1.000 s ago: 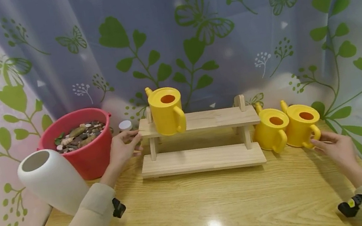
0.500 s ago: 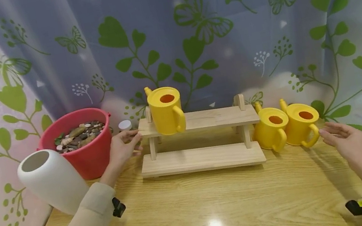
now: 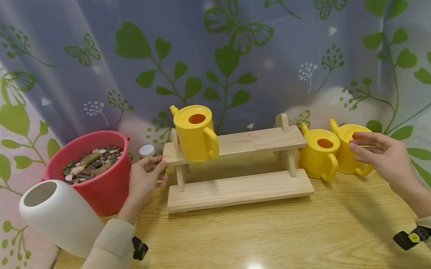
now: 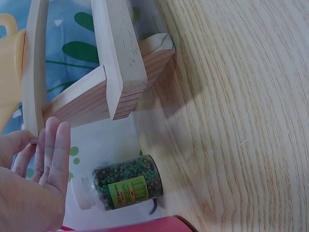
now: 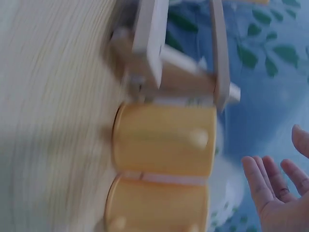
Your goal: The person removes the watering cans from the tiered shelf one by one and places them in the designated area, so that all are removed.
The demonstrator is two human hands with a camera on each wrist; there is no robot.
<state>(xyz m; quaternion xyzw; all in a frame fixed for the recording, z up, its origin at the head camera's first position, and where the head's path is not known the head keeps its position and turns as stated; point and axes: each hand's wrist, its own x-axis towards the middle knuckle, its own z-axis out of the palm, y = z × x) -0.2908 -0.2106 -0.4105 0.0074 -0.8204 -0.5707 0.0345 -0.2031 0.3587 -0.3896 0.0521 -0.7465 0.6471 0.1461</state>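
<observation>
My left hand [image 3: 142, 182] pinches the left end of the upper board of a two-tier wooden shelf [image 3: 259, 186], thumb and a fingertip at the board's corner in the left wrist view. One yellow watering can [image 3: 194, 138] stands on that upper board near its left end. Two more stand side by side on the table to the right of the shelf, a nearer-in can [image 3: 316, 159] and a right-hand can [image 3: 345, 156]. Fingers spread and holding nothing, my right hand [image 3: 389, 164] hovers by the right-hand can, overlapping its top and handle in the head view.
A red bucket [image 3: 114, 187] of pebbles stands at the left, with a leaning white vase [image 3: 63, 219] in front. Behind my left hand is a white-capped bottle [image 4: 128, 186] of small green and dark beads. A patterned curtain [image 3: 198, 36] hangs behind the table [image 3: 217, 244].
My right hand has let go of the right-hand watering can's handle, drawn off to the right, then come up and left over the can. My left hand stays at the shelf.
</observation>
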